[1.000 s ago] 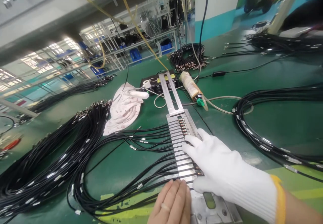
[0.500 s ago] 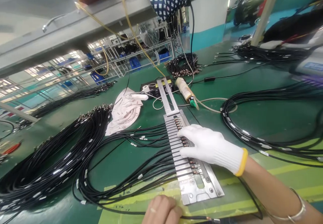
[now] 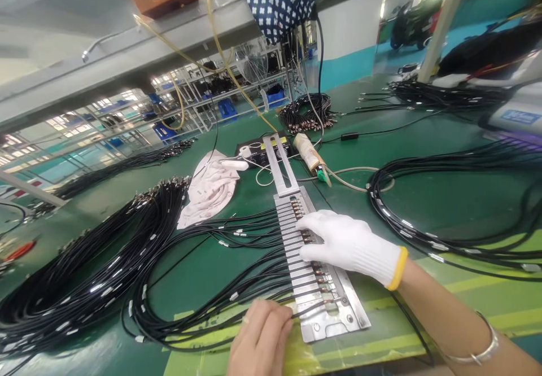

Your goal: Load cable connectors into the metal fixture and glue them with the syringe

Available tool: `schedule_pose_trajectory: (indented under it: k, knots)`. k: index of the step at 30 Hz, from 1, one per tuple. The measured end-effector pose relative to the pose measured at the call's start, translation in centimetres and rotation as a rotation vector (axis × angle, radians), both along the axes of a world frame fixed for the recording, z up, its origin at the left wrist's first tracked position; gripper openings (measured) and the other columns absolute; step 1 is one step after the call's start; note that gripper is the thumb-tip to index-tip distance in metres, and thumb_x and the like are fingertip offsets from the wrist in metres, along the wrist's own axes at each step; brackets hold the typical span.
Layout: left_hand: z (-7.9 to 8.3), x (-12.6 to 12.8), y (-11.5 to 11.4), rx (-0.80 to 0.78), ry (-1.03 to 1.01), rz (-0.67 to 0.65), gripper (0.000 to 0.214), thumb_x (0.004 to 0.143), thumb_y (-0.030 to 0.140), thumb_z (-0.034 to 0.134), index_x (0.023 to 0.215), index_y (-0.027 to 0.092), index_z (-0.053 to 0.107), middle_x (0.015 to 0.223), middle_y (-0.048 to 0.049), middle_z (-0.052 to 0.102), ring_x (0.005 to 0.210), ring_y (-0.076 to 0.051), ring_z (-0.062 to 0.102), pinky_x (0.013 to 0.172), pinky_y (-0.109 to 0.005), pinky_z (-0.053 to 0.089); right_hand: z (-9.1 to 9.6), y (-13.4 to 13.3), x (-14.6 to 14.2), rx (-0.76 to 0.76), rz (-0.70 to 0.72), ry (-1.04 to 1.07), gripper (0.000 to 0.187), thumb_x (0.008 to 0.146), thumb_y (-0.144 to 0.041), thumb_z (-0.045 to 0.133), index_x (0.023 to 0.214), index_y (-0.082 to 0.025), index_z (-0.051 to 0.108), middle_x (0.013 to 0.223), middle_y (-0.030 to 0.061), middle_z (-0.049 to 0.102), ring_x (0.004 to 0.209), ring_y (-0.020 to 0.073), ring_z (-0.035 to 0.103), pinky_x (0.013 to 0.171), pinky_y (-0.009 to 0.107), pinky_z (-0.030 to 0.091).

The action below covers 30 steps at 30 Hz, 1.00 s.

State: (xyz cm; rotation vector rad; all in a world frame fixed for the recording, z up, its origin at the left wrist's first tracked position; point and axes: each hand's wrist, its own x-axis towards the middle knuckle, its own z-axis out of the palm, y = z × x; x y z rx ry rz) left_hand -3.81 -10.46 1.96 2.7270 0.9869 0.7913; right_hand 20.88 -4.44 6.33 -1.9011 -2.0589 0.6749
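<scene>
A slotted metal fixture plate (image 3: 339, 317) lies on the green bench, with several black cables (image 3: 249, 252) laid side by side in its slots. My right hand (image 3: 347, 245), in a white glove, rests flat on the plate's middle slots with its fingers stretched over the cable ends. My bare left hand (image 3: 258, 339) is at the plate's near left corner, its fingers curled and pressed onto a black cable (image 3: 271, 302) beside the lowest slots.
A big bundle of black cables (image 3: 84, 274) lies at the left, a loop of cables (image 3: 423, 240) at the right. Behind the plate are a pink cloth (image 3: 209, 187), a black box (image 3: 262, 150), a taped tool (image 3: 309, 153) and a coiled bundle (image 3: 307, 110).
The view pulled back and up. My right hand slid a little up the plate. My left hand left the plate's lower slots and now sits on a cable at its near left corner.
</scene>
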Motion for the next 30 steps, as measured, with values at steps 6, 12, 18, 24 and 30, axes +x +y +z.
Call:
schedule_pose_trajectory:
  k: [6,12,18,24,30]
  knots:
    - [-0.3,0.2,0.7,-0.029,0.009,-0.021,0.013,0.101,0.01,0.048,0.105,0.019,0.057,0.09,-0.005,0.061,0.08,-0.015,0.061,0.07,-0.024,0.052,0.3,0.0,-0.1,0.007,0.026,0.01,0.046,0.082,-0.043,0.063,0.126,-0.032,0.066,0.133,0.0016,0.062,0.118,0.027,0.058,0.087,0.04,0.048]
    - [-0.4,0.3,1.1,0.013,0.079,-0.015,0.015,0.102,0.01,0.044,0.108,0.018,0.056,0.091,-0.0056,0.061,0.082,-0.017,0.06,0.073,-0.027,0.053,0.4,0.0,-0.3,0.005,0.019,0.011,0.045,0.081,-0.042,0.065,0.124,-0.031,0.067,0.13,0.001,0.063,0.117,0.027,0.059,0.086,0.04,0.049]
    - [-0.1,0.9,0.7,0.01,0.048,0.027,0.016,0.101,0.005,0.044,0.104,0.017,0.055,0.092,-0.0048,0.059,0.083,-0.016,0.058,0.075,-0.026,0.051,0.1,0.0,-0.3,0.028,0.031,-0.001,0.044,0.082,-0.041,0.064,0.124,-0.03,0.066,0.129,0.0018,0.063,0.117,0.0275,0.058,0.084,0.039,0.048]
    - [-0.7,0.9,1.1,0.094,0.077,-0.032,0.016,0.102,0.007,0.043,0.106,0.016,0.055,0.091,-0.0055,0.058,0.081,-0.017,0.056,0.074,-0.027,0.05,-0.1,-0.1,-0.4,0.059,0.046,-0.025,0.034,0.084,-0.041,0.063,0.115,-0.028,0.067,0.118,0.0002,0.065,0.112,0.0261,0.058,0.078,0.037,0.046]
    - [-1.0,1.0,0.8,-0.016,0.092,0.006,0.019,0.102,0.006,0.039,0.106,0.017,0.054,0.091,-0.0052,0.056,0.081,-0.018,0.053,0.072,-0.029,0.047,-0.6,0.0,-0.3,0.049,0.051,-0.029,0.037,0.084,-0.043,0.064,0.117,-0.028,0.066,0.118,0.0008,0.063,0.112,0.027,0.056,0.08,0.037,0.045]
